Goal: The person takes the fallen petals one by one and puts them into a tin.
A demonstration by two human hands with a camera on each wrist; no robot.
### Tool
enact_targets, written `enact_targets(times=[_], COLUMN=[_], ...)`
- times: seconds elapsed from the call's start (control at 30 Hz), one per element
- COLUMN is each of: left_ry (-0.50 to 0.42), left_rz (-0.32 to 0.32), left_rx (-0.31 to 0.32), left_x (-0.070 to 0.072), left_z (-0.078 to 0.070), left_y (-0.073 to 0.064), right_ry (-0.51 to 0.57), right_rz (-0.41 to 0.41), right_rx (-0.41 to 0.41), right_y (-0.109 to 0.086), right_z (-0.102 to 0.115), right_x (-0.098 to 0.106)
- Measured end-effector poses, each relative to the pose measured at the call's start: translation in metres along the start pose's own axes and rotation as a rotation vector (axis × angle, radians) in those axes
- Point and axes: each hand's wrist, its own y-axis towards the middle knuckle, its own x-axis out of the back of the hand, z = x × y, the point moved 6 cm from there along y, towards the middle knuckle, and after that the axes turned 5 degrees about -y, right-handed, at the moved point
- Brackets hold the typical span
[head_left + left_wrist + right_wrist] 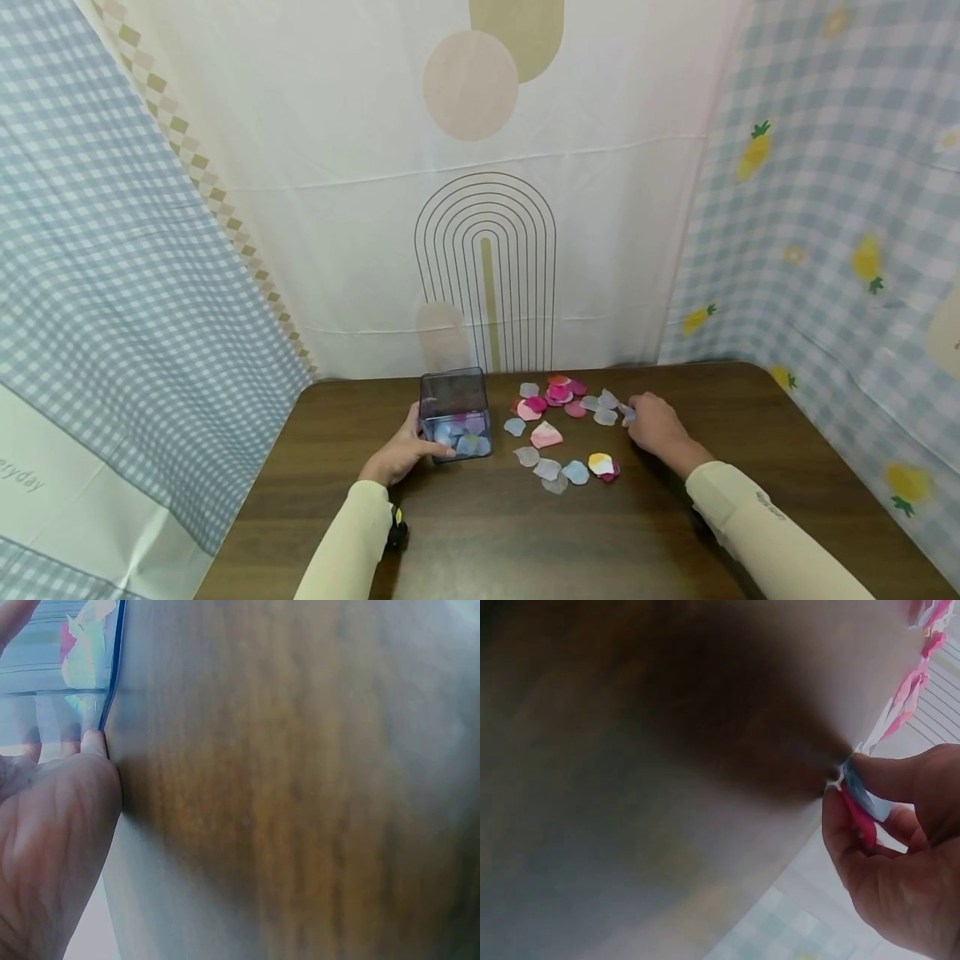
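Note:
A see-through bluish plastic box (453, 400) stands on the table's left half, with blue and purple petals (461, 439) inside. My left hand (403, 452) grips its left side, the thumb lying across the front and the other fingers behind it. In the left wrist view the palm (56, 832) is against the box's clear wall (45, 675). At the right end of the scattered petals, my right hand (662, 427) pinches a blue petal (861, 793) and a deep pink petal (862, 823) between thumb and fingers, low over the table.
Loose petals lie between the hands: a pink cluster (558, 392) at the back, pale ones (604, 415) beside the right hand, and white, blue and yellow ones (576, 472) nearer the front. Behind the brown wooden table (510, 542) hangs a printed cloth (337, 250).

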Motion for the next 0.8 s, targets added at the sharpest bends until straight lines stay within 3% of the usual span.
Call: enact_targets(times=[0.23, 0.8], left_ry=[-0.002, 0.006], left_rz=[-0.003, 0.001], left_rx=[-0.011, -0.004], left_x=[0.001, 0.001], left_z=[0.0, 0.001], left_y=[0.001, 0.0], right_ry=[0.073, 0.054], right_rz=[0.015, -0.037], right_rx=[-0.021, 0.007], right_y=[-0.002, -0.006], right_z=[-0.01, -0.01], right_x=[-0.001, 0.003])
